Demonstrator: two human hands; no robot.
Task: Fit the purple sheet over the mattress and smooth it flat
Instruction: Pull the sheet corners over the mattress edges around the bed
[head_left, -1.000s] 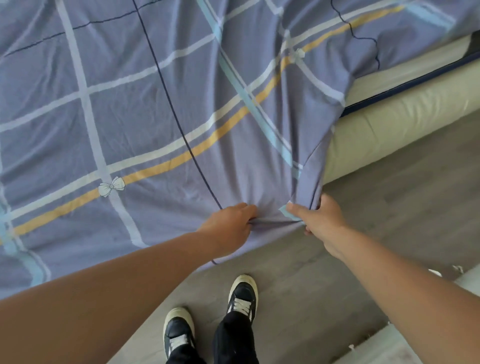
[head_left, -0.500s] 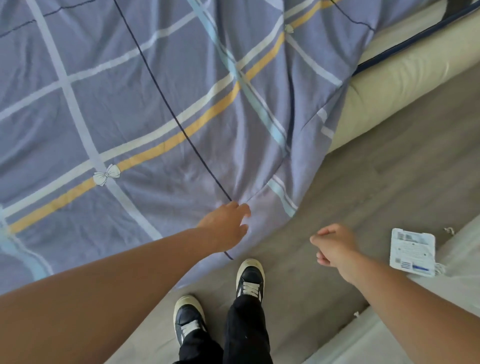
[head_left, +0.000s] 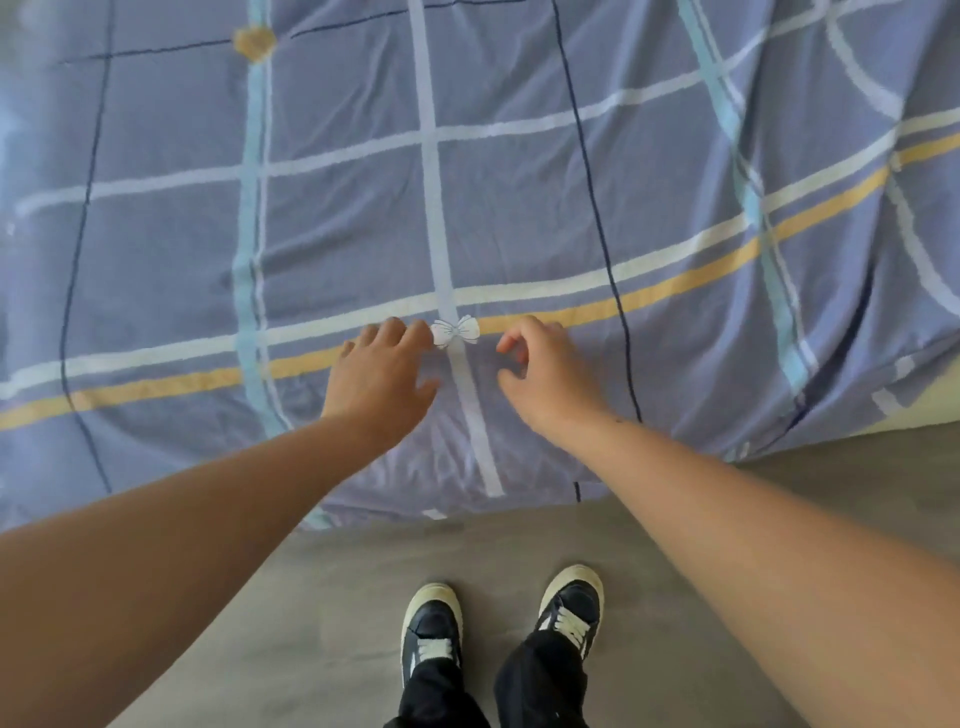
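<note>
The purple sheet (head_left: 519, 208), crossed by white, yellow, light-blue and dark lines, covers the mattress and hangs over its near edge toward the floor. A small white bow print (head_left: 455, 331) sits near that edge. My left hand (head_left: 382, 374) reaches over the sheet just left of the bow, fingers extended and relaxed. My right hand (head_left: 545, 374) hovers just right of the bow, fingers loosely curled, holding nothing. A sliver of bare mattress (head_left: 935, 400) shows at the far right where the sheet bunches in folds.
Grey wood floor (head_left: 337, 613) runs along the near side of the bed. My two dark sneakers (head_left: 501, 618) stand on it close to the hanging sheet edge.
Both hands let go of the sheet corner at the right and moved left along the bed, coming together over the top near the bow print. The view shifted left with them.
</note>
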